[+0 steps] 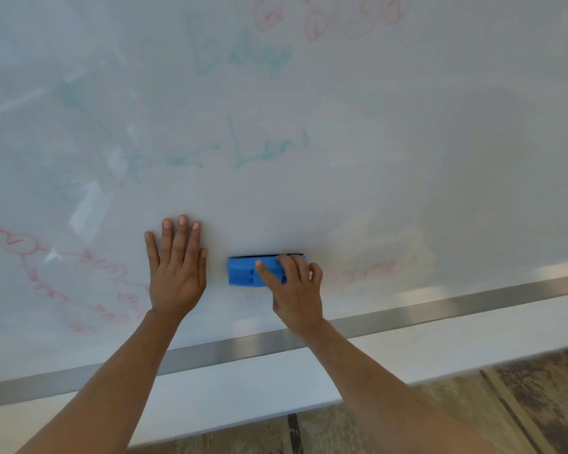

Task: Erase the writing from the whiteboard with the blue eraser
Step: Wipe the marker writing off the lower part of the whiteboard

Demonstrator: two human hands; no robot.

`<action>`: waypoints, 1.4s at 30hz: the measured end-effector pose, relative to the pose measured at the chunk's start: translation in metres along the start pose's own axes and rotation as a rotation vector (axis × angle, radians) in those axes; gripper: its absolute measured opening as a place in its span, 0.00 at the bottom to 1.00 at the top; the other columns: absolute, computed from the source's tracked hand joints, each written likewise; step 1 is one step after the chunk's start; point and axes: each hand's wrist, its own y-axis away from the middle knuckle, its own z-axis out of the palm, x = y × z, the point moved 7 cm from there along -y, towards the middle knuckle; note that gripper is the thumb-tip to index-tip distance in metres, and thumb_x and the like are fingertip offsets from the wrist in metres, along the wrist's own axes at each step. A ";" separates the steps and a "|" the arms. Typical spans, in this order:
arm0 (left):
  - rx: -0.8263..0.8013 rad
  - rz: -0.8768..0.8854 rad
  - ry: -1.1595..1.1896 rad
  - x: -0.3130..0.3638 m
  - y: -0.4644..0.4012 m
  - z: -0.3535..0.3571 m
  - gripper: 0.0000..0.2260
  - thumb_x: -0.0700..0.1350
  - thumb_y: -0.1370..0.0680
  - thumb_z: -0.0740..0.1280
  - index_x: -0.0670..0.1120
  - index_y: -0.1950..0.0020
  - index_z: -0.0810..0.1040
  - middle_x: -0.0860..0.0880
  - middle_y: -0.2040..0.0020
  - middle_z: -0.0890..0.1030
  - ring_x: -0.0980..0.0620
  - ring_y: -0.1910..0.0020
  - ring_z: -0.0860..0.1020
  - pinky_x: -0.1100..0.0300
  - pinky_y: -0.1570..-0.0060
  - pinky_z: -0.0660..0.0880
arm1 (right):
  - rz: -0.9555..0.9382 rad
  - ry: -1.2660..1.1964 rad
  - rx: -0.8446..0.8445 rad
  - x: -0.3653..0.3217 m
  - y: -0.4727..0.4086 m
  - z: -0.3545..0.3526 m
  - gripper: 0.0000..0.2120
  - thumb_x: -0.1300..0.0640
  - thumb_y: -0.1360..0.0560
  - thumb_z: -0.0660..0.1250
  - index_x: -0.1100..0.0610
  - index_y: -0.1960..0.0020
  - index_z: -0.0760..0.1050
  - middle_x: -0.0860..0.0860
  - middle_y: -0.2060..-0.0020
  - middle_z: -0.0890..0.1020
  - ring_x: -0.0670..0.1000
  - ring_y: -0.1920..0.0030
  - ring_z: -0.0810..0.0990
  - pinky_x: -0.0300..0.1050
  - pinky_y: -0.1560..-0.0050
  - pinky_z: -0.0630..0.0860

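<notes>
The whiteboard (407, 142) fills most of the view, with faint green writing (263, 149) in the middle and top and red writing (79, 280) at the lower left. More faint red marks (368, 270) sit just right of the eraser. My right hand (295, 290) grips the blue eraser (243, 271) by its right half and holds it flat against the board, near the lower edge. To the eraser's left, apart from it, my left hand (176, 267) presses flat on the board with straight fingers.
A metal rail (440, 309) runs along the whiteboard's lower edge, with a white ledge (276, 385) under it. Below that is a worn wooden floor (522, 404). Faint red numerals (328, 14) stand at the top of the board.
</notes>
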 end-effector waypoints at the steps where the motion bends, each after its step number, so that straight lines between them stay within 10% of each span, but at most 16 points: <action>1: 0.000 -0.002 -0.001 0.000 0.000 0.000 0.25 0.43 0.17 0.58 0.42 0.21 0.56 0.47 0.19 0.50 0.43 0.21 0.50 0.38 0.24 0.46 | -0.064 0.037 -0.006 -0.002 0.000 -0.001 0.42 0.67 0.40 0.76 0.46 0.31 0.67 0.55 0.41 0.70 0.57 0.41 0.71 0.56 0.47 0.66; 12: -0.005 -0.104 -0.008 -0.010 0.008 -0.009 0.27 0.46 0.18 0.61 0.40 0.22 0.56 0.44 0.20 0.50 0.41 0.21 0.51 0.35 0.25 0.48 | 0.206 -0.027 0.375 0.049 -0.103 -0.093 0.28 0.56 0.25 0.68 0.45 0.27 0.66 0.56 0.42 0.76 0.56 0.40 0.71 0.56 0.44 0.65; 20: -0.026 -0.058 -0.073 -0.022 0.013 -0.009 0.31 0.47 0.19 0.64 0.43 0.20 0.54 0.45 0.19 0.49 0.43 0.21 0.51 0.34 0.26 0.52 | -0.358 0.092 0.070 -0.035 -0.015 0.001 0.34 0.71 0.30 0.63 0.45 0.30 0.73 0.55 0.43 0.71 0.56 0.45 0.74 0.58 0.45 0.70; 26: -0.041 -0.052 -0.088 -0.026 0.015 -0.004 0.29 0.48 0.18 0.61 0.42 0.20 0.53 0.44 0.19 0.50 0.42 0.21 0.51 0.34 0.26 0.50 | -0.442 0.135 0.000 -0.028 -0.001 0.018 0.31 0.70 0.27 0.58 0.45 0.29 0.70 0.54 0.43 0.72 0.56 0.45 0.73 0.58 0.42 0.68; 35: -0.059 -0.061 -0.079 -0.024 0.014 -0.002 0.30 0.48 0.18 0.59 0.43 0.20 0.51 0.46 0.19 0.45 0.43 0.20 0.46 0.34 0.26 0.46 | 0.132 -0.069 0.261 0.063 -0.026 -0.039 0.28 0.52 0.27 0.70 0.53 0.29 0.65 0.59 0.43 0.72 0.60 0.45 0.73 0.56 0.44 0.68; 42: -0.062 -0.068 -0.055 -0.023 0.015 -0.006 0.29 0.48 0.18 0.60 0.43 0.20 0.52 0.47 0.19 0.45 0.44 0.20 0.46 0.33 0.26 0.48 | 0.626 -0.381 0.378 0.057 -0.006 -0.032 0.31 0.59 0.28 0.76 0.59 0.32 0.62 0.66 0.41 0.75 0.65 0.41 0.74 0.63 0.44 0.74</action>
